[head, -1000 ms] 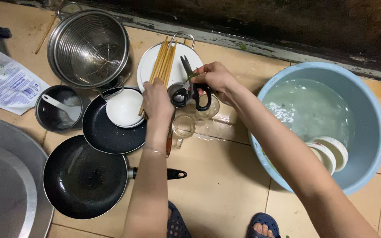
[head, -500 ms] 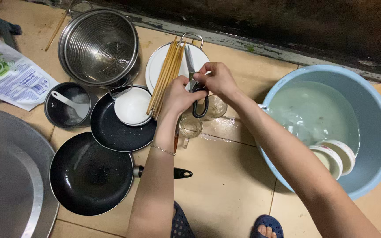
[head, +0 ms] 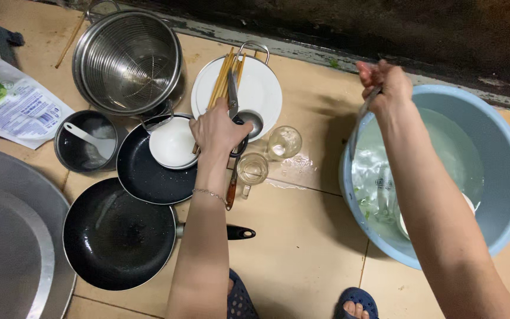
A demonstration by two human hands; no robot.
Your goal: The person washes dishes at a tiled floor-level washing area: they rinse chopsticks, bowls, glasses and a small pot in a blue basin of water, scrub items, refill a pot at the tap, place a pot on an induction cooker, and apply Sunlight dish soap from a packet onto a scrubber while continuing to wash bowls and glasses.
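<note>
- Left hand (head: 216,131) is resting over the plate's (head: 264,94) lower left edge, fingers curled down onto the utensils there; exactly what it is gripping I cannot tell.
- Chopsticks (head: 224,77) are lying on the plate, running up from under the left hand; scissors (head: 233,100) are lying beside them.
- Right hand (head: 385,82) is closing around a thin metal utensil (head: 361,118), holding it above the basin's (head: 503,136) far left rim, the tip pointing down toward the water.
- Basin is sitting at the floor's right side, water and bowls inside.
- 2 glasses (head: 284,142) are standing on the wet tiles between plate and basin.
- Small white bowl (head: 172,143) is sitting in the smaller pan (head: 143,177), just beside the left hand.
- Bigger pan (head: 116,236) is lying nearer the person, handle pointing right.
- Steel pot (head: 128,59) is standing at the far left; a small dark pot (head: 84,142) with a white spoon is left of the pans.
</note>
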